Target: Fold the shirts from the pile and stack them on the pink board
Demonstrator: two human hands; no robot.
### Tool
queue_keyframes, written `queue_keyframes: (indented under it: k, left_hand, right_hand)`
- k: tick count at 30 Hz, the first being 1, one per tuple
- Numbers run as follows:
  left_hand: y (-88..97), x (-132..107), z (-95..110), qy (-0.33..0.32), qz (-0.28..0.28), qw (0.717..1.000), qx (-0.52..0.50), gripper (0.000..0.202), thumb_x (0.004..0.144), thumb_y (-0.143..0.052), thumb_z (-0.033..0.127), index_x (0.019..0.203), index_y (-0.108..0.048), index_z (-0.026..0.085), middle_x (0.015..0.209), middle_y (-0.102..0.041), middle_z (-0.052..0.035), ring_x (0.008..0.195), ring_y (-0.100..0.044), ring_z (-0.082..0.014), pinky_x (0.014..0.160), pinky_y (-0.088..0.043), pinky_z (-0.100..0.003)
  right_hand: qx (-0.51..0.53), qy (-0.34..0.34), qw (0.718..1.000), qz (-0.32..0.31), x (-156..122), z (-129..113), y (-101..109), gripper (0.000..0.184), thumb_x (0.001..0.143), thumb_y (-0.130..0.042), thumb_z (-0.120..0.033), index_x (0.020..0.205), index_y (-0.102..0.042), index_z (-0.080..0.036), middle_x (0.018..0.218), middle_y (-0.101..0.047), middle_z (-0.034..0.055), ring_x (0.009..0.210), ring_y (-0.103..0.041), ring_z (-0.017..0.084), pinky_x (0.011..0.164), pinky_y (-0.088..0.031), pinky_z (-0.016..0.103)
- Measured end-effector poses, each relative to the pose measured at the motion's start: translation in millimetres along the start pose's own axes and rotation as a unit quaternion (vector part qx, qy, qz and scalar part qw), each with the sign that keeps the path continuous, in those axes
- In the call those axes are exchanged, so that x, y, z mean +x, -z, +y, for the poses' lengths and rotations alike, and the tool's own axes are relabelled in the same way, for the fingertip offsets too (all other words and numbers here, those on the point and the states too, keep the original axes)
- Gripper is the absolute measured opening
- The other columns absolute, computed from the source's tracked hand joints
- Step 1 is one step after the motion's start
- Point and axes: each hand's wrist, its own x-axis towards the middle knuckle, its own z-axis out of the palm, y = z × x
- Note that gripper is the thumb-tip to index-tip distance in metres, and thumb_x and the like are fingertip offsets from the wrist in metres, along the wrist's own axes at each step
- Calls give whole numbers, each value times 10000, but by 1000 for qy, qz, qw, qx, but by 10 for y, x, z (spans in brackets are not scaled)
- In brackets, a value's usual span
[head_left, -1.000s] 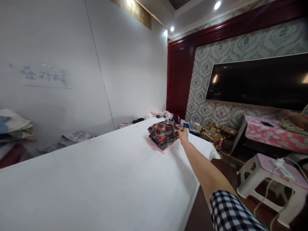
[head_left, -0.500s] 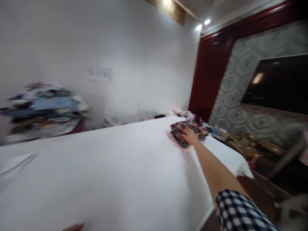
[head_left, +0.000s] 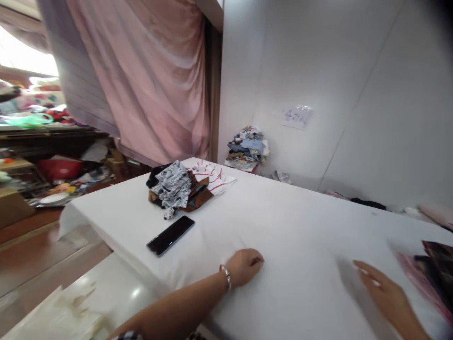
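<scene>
My left hand (head_left: 245, 267), with a silver bracelet at the wrist, rests on the white table (head_left: 283, 226) with its fingers curled in and nothing showing in them. At the right, my right hand (head_left: 384, 293) hovers above the tabletop with its fingers stretched out, holding nothing. Just right of it lies a pile of folded clothes (head_left: 437, 274) in dark plaid and pink, cut off by the frame edge. Beyond my left hand is a heap of crumpled clothes (head_left: 175, 184), grey-patterned, black and brown. A white garment with red stripes (head_left: 214, 174) lies beside this heap.
A black phone (head_left: 171, 235) lies near the table's left edge. Behind the table, a tall stack of clothes (head_left: 249, 146) stands by the white wall, below a paper sign (head_left: 296, 118). A pink curtain (head_left: 152, 80) hangs at the left, with cluttered shelves beyond.
My view has swung left. My right hand has come off the plaid clothes and moved back toward me. My left hand, barely visible before, now shows fully on the table.
</scene>
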Motion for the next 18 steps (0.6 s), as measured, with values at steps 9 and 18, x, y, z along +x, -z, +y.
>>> queue_keyframes:
  k: [9, 18]
  left_hand:
    - [328, 81, 8, 34, 2, 997, -72, 290, 808, -505, 309, 995, -673, 163, 745, -682, -20, 578, -612, -112, 514, -468, -218]
    - [2059, 126, -616, 80, 215, 960, 163, 293, 838, -460, 273, 1070, -619, 194, 1126, -612, -93, 1017, -581, -229, 897, -436, -363]
  right_hand:
    - [93, 156, 943, -279, -691, -1678, -1062, 323, 794, -549, -424, 999, -745, -270, 1134, -689, 58, 1081, -627, 276, 990, -477, 401]
    - [117, 158, 945, -261, -847, -1866, -1553, 256, 762, -569, -369, 914, -757, -287, 1029, -724, 50, 971, -668, 282, 903, -526, 422]
